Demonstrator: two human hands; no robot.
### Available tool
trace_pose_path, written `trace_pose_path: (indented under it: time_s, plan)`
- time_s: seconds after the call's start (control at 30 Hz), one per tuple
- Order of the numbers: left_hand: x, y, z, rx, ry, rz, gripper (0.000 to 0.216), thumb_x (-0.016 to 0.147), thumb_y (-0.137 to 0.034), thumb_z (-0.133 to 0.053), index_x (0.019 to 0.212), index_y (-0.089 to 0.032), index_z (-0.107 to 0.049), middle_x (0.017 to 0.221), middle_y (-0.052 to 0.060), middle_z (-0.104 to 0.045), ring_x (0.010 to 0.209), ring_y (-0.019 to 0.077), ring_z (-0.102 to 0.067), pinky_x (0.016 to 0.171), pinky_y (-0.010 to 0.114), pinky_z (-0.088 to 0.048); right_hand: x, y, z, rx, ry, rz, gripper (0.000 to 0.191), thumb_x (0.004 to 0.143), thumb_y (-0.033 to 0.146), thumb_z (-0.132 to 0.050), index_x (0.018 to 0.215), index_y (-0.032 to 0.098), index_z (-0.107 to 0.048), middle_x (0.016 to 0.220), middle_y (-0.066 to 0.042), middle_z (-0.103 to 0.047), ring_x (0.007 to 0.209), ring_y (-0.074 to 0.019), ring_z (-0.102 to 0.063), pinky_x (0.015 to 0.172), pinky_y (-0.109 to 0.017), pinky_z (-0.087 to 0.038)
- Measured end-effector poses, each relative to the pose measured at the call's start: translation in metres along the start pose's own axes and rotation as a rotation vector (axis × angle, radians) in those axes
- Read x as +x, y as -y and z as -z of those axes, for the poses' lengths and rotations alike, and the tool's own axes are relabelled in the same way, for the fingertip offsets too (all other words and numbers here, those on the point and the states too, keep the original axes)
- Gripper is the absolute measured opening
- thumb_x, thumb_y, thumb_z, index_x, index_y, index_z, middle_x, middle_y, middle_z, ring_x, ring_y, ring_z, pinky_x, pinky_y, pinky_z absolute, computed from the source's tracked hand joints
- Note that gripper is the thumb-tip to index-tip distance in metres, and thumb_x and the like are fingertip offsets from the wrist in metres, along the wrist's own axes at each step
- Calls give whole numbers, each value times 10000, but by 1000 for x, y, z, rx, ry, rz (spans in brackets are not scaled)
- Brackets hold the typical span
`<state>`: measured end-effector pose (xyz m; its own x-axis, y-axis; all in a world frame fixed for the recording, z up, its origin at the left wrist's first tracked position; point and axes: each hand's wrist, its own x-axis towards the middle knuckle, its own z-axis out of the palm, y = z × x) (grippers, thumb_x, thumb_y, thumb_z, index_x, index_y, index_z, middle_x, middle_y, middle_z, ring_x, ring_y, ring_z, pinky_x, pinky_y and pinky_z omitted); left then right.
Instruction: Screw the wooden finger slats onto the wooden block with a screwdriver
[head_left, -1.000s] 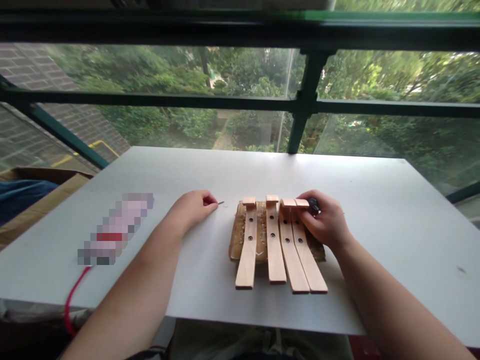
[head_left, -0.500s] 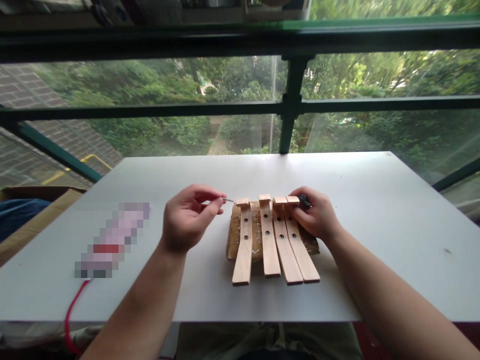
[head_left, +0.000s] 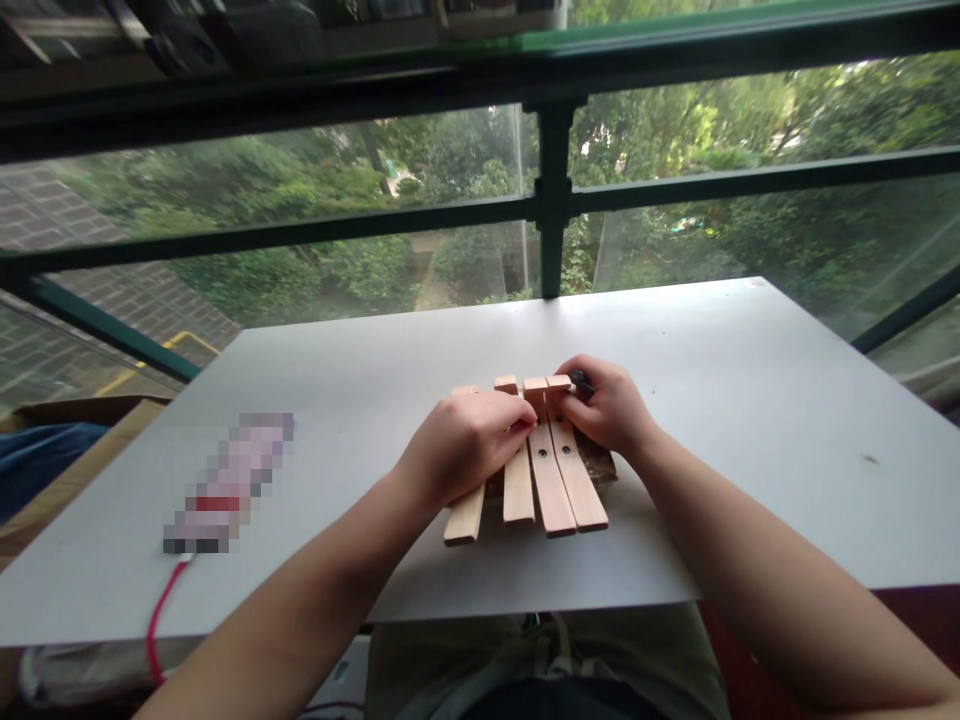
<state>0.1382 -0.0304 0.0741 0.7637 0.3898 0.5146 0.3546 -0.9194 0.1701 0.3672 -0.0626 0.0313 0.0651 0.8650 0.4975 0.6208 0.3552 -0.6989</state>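
Several pale wooden pieces (head_left: 553, 485) lie side by side, their wider ends toward me and their far ends capped by short raised blocks. Dark round screw heads or holes show on two of them. Underneath is a rough brown block (head_left: 600, 463), mostly covered. My left hand (head_left: 480, 435) reaches over the left pieces with its fingers pinched at the third one; what is between the fingertips is hidden. At the far right end of the row, my right hand (head_left: 609, 400) is closed round a black tool (head_left: 581, 381), its thumb beside the rightmost piece.
The white table (head_left: 337, 370) carries a blurred-out pinkish object (head_left: 236, 480) at left, with a red cable (head_left: 159, 610) running off the near edge. Beyond the table stands a green-framed window (head_left: 553, 200). A cardboard box (head_left: 82, 470) is beside the table at left.
My left hand has moved right, from beside the row, where it pinched a thin metal piece, to over the wooden pieces. The right hand keeps its hold; the view has tilted slightly.
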Motion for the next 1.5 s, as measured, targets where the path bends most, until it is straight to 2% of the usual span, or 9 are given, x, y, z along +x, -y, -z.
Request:
trace_pose_path:
  time_s: [0.2, 0.33, 0.5, 0.63, 0.77, 1.03, 1.5]
  plan:
    - [6, 5, -10, 54, 27, -11, 134, 949, -208, -603, 856, -218, -698, 835, -23, -747, 772, 163, -685, 706, 310, -440, 0, -2, -2, 13, -1, 10, 84, 796, 198, -646, 877, 193, -670, 792, -5, -694, 709, -152, -608, 688, -271, -449]
    - [5, 5, -12, 25, 41, -12, 109, 953, -213, -607, 929, -238, -711, 912, -35, -761, 852, 152, -707, 747, 295, -458, 0, -1, -2, 20, 0, 12, 83, 804, 201, -639, 881, 189, -666, 790, -8, -690, 703, -152, -597, 691, -276, -446]
    - [3, 6, -14, -23, 12, 13, 80, 937, -228, -659, 954, -275, -721, 937, -84, -783, 867, 125, -734, 792, 273, -473, 1, -2, 9, 47, 101, 52, 280, 715, 96, -580, 960, 186, -683, 807, 1, -676, 707, -149, -585, 674, -267, -445]
    - [3, 7, -16, -45, -3, 31, 76, 915, -215, -683, 939, -278, -719, 939, -94, -790, 859, 129, -742, 788, 273, -477, 2, -2, 14, 75, 141, 63, 407, 672, 49, -512, 1011, 180, -693, 895, -13, -708, 799, -166, -628, 743, -271, -479]
    - [5, 7, -16, -41, 6, 57, 45, 900, -208, -687, 875, -243, -698, 918, -68, -784, 846, 145, -737, 762, 279, -476, 1, 0, 10, 86, 112, 38, 372, 691, 63, -513, 994, 175, -696, 882, -14, -713, 790, -165, -630, 741, -271, -482]
    - [5, 3, -14, -20, 49, 117, 116, 913, -250, -669, 800, -227, -678, 866, -41, -768, 780, 170, -715, 727, 311, -474, -1, 1, 5, 88, 73, 2, 337, 675, 69, -531, 954, 173, -687, 792, 10, -675, 684, -133, -572, 658, -251, -452]
    - [9, 0, -12, 4, 91, 139, 164, 883, -213, -652, 719, -210, -643, 817, -18, -758, 749, 176, -700, 719, 312, -481, -3, 1, 3, 64, 70, -5, 310, 703, 68, -558, 962, 185, -683, 809, 15, -679, 694, -132, -577, 667, -249, -452]
